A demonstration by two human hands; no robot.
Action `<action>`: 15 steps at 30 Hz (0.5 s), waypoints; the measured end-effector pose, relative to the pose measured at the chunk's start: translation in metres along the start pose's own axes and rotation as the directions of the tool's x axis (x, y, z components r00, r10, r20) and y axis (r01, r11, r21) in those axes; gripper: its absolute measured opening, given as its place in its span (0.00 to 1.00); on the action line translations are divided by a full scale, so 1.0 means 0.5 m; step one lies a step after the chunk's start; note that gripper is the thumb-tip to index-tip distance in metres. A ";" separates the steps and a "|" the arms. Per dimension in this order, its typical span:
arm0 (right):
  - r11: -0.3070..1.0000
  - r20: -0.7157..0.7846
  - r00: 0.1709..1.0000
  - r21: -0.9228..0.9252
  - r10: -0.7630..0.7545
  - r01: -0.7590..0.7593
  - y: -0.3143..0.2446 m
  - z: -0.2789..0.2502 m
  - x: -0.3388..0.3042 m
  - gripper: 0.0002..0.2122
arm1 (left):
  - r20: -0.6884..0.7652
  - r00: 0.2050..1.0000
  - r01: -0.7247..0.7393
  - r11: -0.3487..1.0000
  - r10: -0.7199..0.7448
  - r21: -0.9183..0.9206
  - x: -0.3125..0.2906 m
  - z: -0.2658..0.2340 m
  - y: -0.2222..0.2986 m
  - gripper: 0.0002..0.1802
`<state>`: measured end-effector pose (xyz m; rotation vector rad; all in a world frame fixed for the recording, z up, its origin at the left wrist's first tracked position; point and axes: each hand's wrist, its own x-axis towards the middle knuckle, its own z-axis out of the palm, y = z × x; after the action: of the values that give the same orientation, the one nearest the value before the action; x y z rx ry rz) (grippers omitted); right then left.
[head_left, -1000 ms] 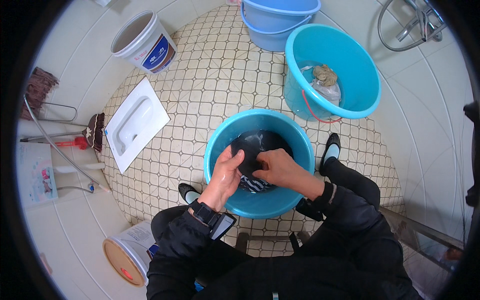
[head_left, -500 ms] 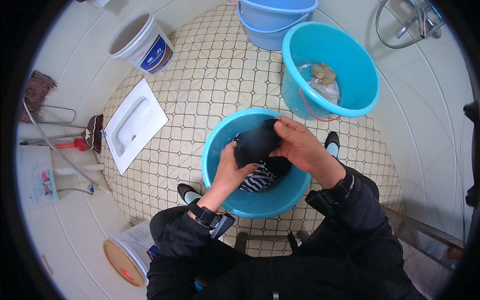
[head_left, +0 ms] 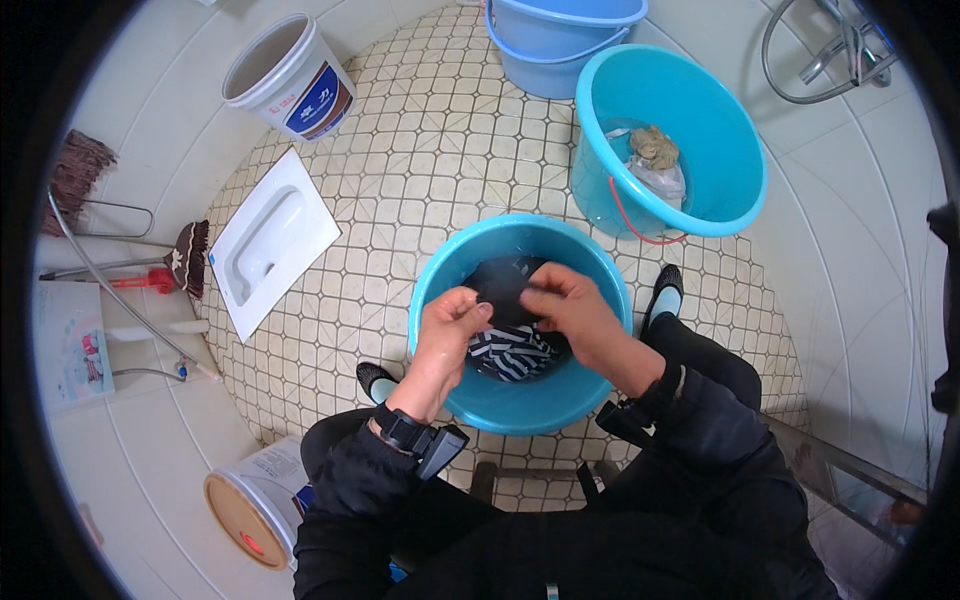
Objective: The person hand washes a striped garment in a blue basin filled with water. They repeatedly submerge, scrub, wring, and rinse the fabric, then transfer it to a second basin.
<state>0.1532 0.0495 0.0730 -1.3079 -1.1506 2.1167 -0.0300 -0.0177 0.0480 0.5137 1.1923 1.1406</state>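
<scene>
A round turquoise basin (head_left: 522,418) stands on the tiles between my feet. Over its middle I hold a piece of black cloth (head_left: 502,292) with both hands; what kind of garment it is does not show. My left hand (head_left: 450,328) pinches the cloth's near left side, thumb against fingers. On the right side my right hand (head_left: 578,312) grips it, fingers curled and slightly blurred. Below the hands a black-and-white striped cloth (head_left: 512,354) lies bunched in the basin. More dark cloth next to it is partly hidden by my right hand.
A larger turquoise bucket (head_left: 737,190) with a red handle holds beige and whitish cloth. Blue buckets (head_left: 562,70) stand behind it. On the left are a white squat toilet (head_left: 232,250), a white pail (head_left: 300,90), a lidded pail (head_left: 245,520), a mop (head_left: 78,180) and a hose (head_left: 100,280).
Both hands have come lower and closer together with the black cloth. It now hangs lower in the basin, and more of the striped cloth shows.
</scene>
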 end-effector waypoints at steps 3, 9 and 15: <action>0.925 -0.174 0.984 0.376 0.025 0.043 0.002 -0.008 0.007 0.04 | -0.076 0.994 -0.080 0.993 0.074 -0.081 0.004 -0.010 0.004 0.05; 0.868 -0.050 0.995 0.493 0.087 -0.051 0.014 -0.012 0.015 0.07 | 0.077 0.997 0.017 0.854 0.027 -0.520 0.004 -0.019 0.030 0.04; 0.936 -0.040 0.996 0.341 -0.081 0.090 0.002 -0.019 0.019 0.09 | 0.121 0.991 0.124 0.784 -0.063 -0.608 0.000 -0.019 0.045 0.09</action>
<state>0.1573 0.0595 0.0649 -1.0992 -0.7669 2.1114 -0.0479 -0.0109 0.0632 0.0000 0.6868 1.3212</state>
